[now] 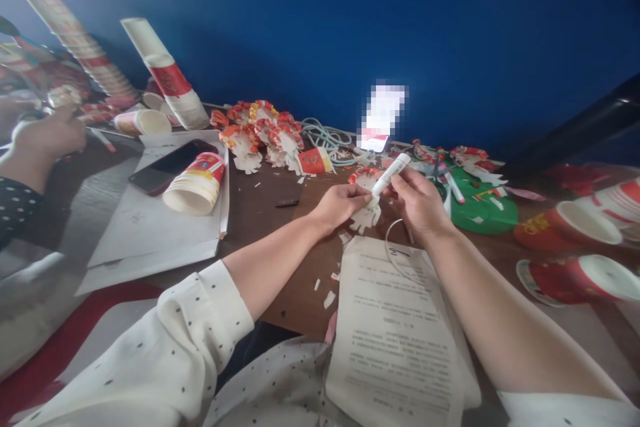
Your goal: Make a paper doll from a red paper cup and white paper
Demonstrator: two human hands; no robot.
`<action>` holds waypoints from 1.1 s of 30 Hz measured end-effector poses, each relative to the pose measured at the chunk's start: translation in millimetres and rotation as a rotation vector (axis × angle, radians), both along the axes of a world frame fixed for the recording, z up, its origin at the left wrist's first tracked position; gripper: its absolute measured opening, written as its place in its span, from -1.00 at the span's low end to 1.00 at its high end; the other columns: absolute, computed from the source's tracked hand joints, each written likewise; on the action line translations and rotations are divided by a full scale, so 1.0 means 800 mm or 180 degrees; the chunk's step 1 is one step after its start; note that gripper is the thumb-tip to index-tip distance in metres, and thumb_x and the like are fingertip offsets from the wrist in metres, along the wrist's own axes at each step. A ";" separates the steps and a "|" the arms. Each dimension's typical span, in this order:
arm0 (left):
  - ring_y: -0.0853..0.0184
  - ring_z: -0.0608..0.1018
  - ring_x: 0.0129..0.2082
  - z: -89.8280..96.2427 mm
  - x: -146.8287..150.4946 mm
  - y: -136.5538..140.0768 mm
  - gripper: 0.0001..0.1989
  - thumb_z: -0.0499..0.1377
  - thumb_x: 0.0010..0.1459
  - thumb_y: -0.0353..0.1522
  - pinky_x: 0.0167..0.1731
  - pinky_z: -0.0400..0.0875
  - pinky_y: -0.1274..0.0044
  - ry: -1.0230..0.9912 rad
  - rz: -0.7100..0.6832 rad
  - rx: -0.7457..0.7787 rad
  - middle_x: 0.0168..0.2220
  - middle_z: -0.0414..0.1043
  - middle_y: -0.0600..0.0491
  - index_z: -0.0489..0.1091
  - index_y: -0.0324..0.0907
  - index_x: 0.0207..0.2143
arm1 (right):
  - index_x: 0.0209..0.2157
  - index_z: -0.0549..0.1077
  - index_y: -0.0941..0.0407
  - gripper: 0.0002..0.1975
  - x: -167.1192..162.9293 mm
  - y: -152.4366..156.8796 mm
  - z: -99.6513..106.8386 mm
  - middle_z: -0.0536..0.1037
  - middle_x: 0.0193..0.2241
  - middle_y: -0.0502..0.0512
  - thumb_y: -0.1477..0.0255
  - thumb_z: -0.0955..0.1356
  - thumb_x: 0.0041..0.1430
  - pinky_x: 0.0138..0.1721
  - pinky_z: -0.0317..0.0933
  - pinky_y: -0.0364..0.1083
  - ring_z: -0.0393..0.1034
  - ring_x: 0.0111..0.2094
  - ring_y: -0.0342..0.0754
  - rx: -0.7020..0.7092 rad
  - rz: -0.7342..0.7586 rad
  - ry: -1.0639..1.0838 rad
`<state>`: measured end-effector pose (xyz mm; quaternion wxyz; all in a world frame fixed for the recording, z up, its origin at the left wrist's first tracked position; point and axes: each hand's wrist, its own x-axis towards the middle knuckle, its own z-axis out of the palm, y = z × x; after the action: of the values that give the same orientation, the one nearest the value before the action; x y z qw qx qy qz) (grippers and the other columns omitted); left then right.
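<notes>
My right hand [417, 200] is closed around a white marker [391, 173], which slants up and away from me. At the marker's lower end, the thumb and fingertips of my left hand [343, 207] are pinched together on it. Behind and just below my left fingers is a cut paper-cup piece [367, 217] with a red rim and white petal-like strips. My fingers cover part of it, and I cannot tell whether it is touched. Printed sheets [395, 327] lie in front of me, below both hands, with a thin pale cable [390, 253] curving over their top.
Several cut cup pieces [265, 130] are heaped at the back. Left are a paper cup [197, 183], phone [167, 167], white papers [145, 233], stacked cups [170, 80] and another person's hand [50, 133]. A green disc [483, 207] and tipped cups [575, 223] lie right.
</notes>
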<state>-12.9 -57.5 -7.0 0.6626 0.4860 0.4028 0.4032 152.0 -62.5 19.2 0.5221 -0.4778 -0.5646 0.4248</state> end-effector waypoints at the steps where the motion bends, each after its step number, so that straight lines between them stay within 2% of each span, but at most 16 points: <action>1: 0.50 0.36 -0.66 -0.001 0.000 0.000 -0.81 0.26 0.01 -0.32 -0.59 0.25 0.62 0.0018 0.0027 0.0005 -0.61 0.37 0.10 0.47 -0.24 -0.32 | -0.05 0.44 -0.03 -0.63 0.000 -0.001 0.002 0.55 -0.27 0.03 0.16 0.33 0.12 -0.29 0.34 -0.06 0.42 -0.33 -0.08 0.0072 -0.0013 -0.0188; 8: 0.51 0.35 -0.66 -0.002 -0.003 0.002 -0.83 0.27 0.01 -0.32 -0.59 0.24 0.62 -0.0102 0.0008 -0.0081 -0.60 0.38 0.10 0.47 -0.24 -0.35 | 0.01 0.39 0.06 -0.59 -0.004 -0.016 0.020 0.56 -0.23 0.11 0.18 0.29 0.18 -0.13 0.33 0.01 0.45 -0.26 -0.03 0.0641 -0.0213 -0.1277; 15: 0.51 0.38 -0.61 -0.005 -0.003 0.006 -0.85 0.28 -0.01 -0.34 -0.53 0.27 0.62 -0.0142 0.0056 -0.0076 -0.54 0.42 0.08 0.48 -0.23 -0.37 | 0.00 0.36 0.08 -0.65 -0.007 -0.020 0.021 0.54 -0.15 0.13 0.25 0.26 0.23 -0.02 0.29 0.01 0.43 -0.11 -0.01 0.1148 -0.0072 -0.1549; 19: 0.52 0.36 -0.62 -0.004 -0.002 0.004 -0.85 0.27 0.00 -0.33 -0.56 0.23 0.62 -0.0141 -0.0040 -0.0058 -0.55 0.41 0.08 0.48 -0.24 -0.37 | -0.05 0.40 0.08 -0.71 -0.010 -0.022 0.019 0.52 -0.10 0.14 0.29 0.25 0.23 0.00 0.27 0.00 0.41 -0.08 -0.01 0.1375 -0.0056 -0.1648; 22: 0.54 0.30 -0.66 -0.003 -0.003 0.004 -0.85 0.27 0.00 -0.33 -0.59 0.18 0.63 0.0006 0.0038 -0.0044 -0.59 0.37 0.11 0.48 -0.24 -0.38 | -0.06 0.38 0.08 -0.70 -0.013 -0.022 0.016 0.53 -0.12 0.14 0.26 0.26 0.23 -0.02 0.29 0.01 0.42 -0.09 0.00 0.1281 -0.0098 -0.1507; 25: 0.55 0.29 -0.66 -0.001 -0.003 0.004 -0.82 0.27 0.00 -0.31 -0.59 0.16 0.63 0.0131 0.0041 -0.0033 -0.59 0.36 0.11 0.48 -0.24 -0.34 | -0.08 0.39 0.07 -0.68 -0.011 -0.015 0.013 0.56 -0.20 0.13 0.22 0.29 0.19 -0.11 0.34 0.00 0.46 -0.18 -0.01 0.1020 -0.0303 -0.1184; 28: 0.53 0.29 -0.65 0.002 -0.002 0.003 -0.79 0.27 0.00 -0.29 -0.58 0.16 0.62 0.0279 0.0059 0.0001 -0.60 0.37 0.10 0.49 -0.23 -0.33 | -0.16 0.41 0.06 -0.69 0.009 0.006 0.011 0.57 -0.28 0.10 0.17 0.30 0.15 -0.28 0.38 -0.04 0.47 -0.32 -0.06 0.0713 -0.0876 -0.0676; 30: 0.53 0.29 -0.65 0.003 -0.002 0.002 -0.80 0.27 -0.02 -0.29 -0.58 0.16 0.62 0.0411 0.0095 0.0067 -0.60 0.37 0.10 0.50 -0.23 -0.34 | -0.29 0.40 0.08 -0.72 0.035 0.023 0.009 0.56 -0.38 0.08 0.15 0.28 0.14 -0.42 0.37 -0.09 0.45 -0.42 -0.09 0.0518 -0.1450 -0.0262; 33: 0.51 0.31 -0.64 0.003 -0.002 0.002 -0.79 0.27 -0.03 -0.28 -0.57 0.17 0.61 0.0499 0.0096 0.0201 -0.58 0.40 0.09 0.51 -0.24 -0.36 | -0.45 0.38 0.12 -0.76 0.079 0.037 0.006 0.49 -0.56 0.05 0.21 0.35 0.03 -0.58 0.31 -0.13 0.39 -0.57 -0.12 -0.0187 -0.1819 -0.0202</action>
<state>-14.5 -56.0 -4.7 0.6072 0.5306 0.4478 0.3863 215.5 -32.6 24.3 0.5886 -0.6454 -0.4106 0.2614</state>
